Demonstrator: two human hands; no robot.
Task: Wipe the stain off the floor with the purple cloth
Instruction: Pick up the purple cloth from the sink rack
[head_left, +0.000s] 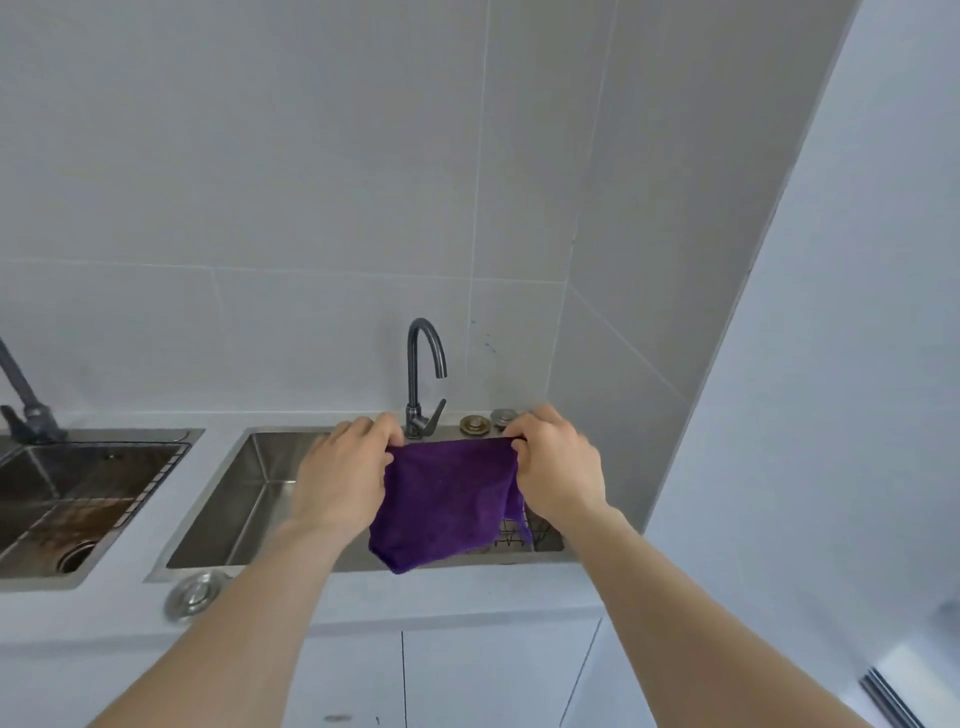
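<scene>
A: Nearest you, what is there?

B: A white counter (467, 592) edge, with your two bare forearms reaching over it.

A: And my hands?

B: Your left hand (343, 478) and right hand (558, 467) each pinch a top corner of the purple cloth (447, 504), which hangs stretched between them above the steel sink (234, 499).

A: Beyond that?

B: A dark curved faucet (423, 374) stands just behind the cloth, against a grey tiled wall (311, 182).
</scene>
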